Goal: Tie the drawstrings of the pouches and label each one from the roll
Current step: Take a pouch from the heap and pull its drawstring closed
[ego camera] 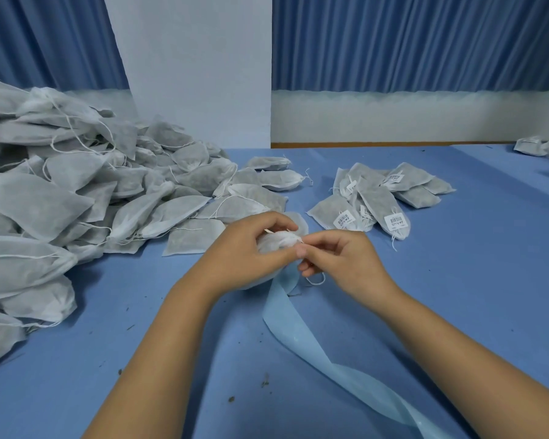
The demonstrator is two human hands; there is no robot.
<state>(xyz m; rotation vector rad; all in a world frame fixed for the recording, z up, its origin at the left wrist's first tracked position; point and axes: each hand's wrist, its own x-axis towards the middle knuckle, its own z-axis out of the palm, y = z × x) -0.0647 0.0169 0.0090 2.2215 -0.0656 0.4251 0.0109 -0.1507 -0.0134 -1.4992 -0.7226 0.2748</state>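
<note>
- left hand point(244, 248) curled round the bunched neck of a white drawstring pouch point(279, 240), dead centre on the blue table point(473, 280)
- right hand point(339, 261) pinching the drawstring point(317, 282) at the neck, a loop hanging below
- pale blue strip point(298, 327) trails from under the hands toward the near right
- heap of unlabelled pouches point(76, 191) on the left, labelled pouches point(387, 198) behind on the right

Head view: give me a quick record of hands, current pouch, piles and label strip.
left hand: grips the gathered neck of a pouch
right hand: pinches the drawstring at the neck, a loop hanging below
unlabelled pile: large, left on the table
labelled pile: small, right of centre, barcode labels showing
blue strip: trails from under the hands toward the near edge
label roll: not in view
</note>
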